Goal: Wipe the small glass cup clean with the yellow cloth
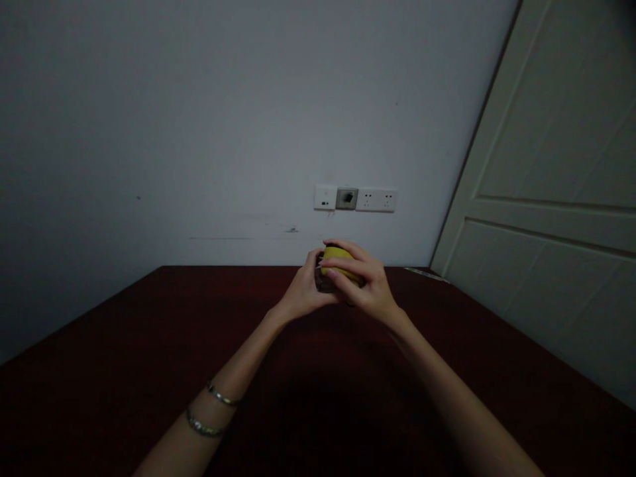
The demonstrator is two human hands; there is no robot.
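Note:
Both hands are raised over the far part of the dark red table [238, 331], around a small jar-like container. Its dark, see-through-looking body [324, 283] sits in my left hand [302, 291], whose fingers curve round its far side. My right hand [371, 283] is closed over the round yellow lid [338, 253], thumb on the near side and fingers across it. The container is tilted, with its yellow end toward the right hand. Much of it is hidden by my fingers, and its contents cannot be made out.
A pale wall [223, 132] rises behind the table's far edge. On it are white sockets [376, 200] and a grey switch plate [346, 198]. A panelled door [546, 185] stands along the right side. Two bracelets [205, 427] circle my left forearm. The light is dim.

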